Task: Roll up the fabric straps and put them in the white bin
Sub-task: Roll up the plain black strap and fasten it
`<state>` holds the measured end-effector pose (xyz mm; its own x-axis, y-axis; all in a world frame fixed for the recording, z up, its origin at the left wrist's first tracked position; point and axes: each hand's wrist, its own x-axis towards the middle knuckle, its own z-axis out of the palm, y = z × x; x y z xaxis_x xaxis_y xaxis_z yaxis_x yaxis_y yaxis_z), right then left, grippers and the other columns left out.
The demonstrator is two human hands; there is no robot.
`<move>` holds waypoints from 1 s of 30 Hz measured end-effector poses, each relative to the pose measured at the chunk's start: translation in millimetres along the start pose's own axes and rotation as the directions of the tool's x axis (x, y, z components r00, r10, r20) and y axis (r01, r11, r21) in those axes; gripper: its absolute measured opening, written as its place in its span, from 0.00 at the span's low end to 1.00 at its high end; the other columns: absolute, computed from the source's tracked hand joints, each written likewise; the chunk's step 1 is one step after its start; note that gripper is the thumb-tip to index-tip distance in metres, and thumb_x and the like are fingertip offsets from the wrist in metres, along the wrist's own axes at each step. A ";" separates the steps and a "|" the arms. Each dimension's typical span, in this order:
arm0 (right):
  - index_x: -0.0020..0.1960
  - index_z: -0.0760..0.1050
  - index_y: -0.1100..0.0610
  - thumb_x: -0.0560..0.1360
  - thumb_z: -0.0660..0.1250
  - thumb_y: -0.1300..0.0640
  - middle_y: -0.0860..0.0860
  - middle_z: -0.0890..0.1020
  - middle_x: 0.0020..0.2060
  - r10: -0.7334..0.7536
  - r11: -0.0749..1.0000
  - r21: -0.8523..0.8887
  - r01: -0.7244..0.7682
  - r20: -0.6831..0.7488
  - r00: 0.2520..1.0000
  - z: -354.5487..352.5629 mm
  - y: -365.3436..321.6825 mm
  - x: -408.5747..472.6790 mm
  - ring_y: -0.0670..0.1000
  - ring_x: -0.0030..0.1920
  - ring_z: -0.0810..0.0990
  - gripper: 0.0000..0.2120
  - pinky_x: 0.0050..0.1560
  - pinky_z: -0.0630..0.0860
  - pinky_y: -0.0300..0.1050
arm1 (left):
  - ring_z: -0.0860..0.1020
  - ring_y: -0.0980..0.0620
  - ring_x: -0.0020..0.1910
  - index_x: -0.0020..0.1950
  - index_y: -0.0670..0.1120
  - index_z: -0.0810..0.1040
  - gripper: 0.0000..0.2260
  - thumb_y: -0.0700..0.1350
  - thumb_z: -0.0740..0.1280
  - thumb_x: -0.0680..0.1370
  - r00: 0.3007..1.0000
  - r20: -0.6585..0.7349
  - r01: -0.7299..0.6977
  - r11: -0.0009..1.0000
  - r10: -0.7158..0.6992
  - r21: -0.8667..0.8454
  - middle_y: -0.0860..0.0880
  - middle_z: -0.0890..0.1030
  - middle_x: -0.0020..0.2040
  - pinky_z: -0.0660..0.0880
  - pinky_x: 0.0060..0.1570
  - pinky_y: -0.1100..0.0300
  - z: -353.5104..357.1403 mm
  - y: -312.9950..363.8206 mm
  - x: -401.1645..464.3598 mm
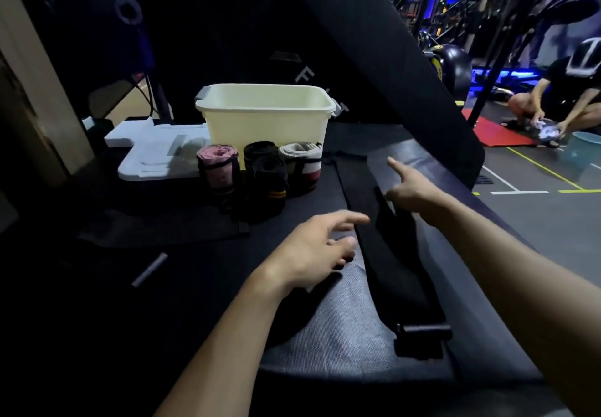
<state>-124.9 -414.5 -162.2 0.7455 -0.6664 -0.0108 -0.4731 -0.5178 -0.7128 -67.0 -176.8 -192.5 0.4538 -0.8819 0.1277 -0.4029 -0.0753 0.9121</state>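
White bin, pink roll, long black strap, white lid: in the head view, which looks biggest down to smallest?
1. Long black strap, nearest the camera, so its rank is unsure.
2. White bin.
3. White lid, partly hidden.
4. Pink roll.

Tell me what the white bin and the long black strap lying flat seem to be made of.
White bin: looks like moulded plastic, smooth and slightly glossy, with a rolled rim. Long black strap: apparently woven fabric, matte and limp, ending in a hard black buckle, material unclear.
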 end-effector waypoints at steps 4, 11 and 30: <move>0.70 0.77 0.54 0.74 0.68 0.65 0.57 0.75 0.68 -0.257 0.893 -0.377 0.245 0.020 0.966 2.2 -7.0 -10.0 0.57 0.67 0.75 0.24 0.61 0.68 0.38 | 0.77 0.54 0.59 0.68 0.58 0.80 0.15 0.44 0.67 0.83 0.979 0.188 -0.141 0.934 0.082 0.327 0.53 0.81 0.65 0.70 0.68 0.61 5.9 -1.2 -3.3; 0.67 0.80 0.46 0.79 0.68 0.48 0.52 0.78 0.61 -0.177 0.673 -0.610 0.419 0.417 0.891 3.7 -38.6 -51.7 0.55 0.60 0.79 0.16 0.62 0.75 0.49 | 0.67 0.54 0.58 0.61 0.64 0.81 0.19 0.40 0.64 0.83 0.952 0.299 -0.232 0.788 0.063 0.571 0.65 0.73 0.65 0.66 0.67 0.52 8.6 6.9 -10.9; 0.80 0.62 0.53 0.77 0.68 0.61 0.54 0.72 0.73 -0.362 0.745 -0.336 0.576 0.523 0.772 115.7 -132.3 -112.0 0.56 0.71 0.74 0.33 0.61 0.67 0.33 | 0.64 0.46 0.75 0.78 0.55 0.66 0.21 0.56 0.58 0.86 0.832 -0.496 0.552 0.470 -0.250 0.689 0.55 0.67 0.78 0.61 0.71 0.48 -122.3 -36.2 -107.5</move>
<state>-91.4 -209.3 -147.8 0.9920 -0.0469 -0.1170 -0.0805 -0.9500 -0.3017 -4.0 -22.3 -191.6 0.8723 -0.4837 0.0717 -0.4863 -0.8428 0.2306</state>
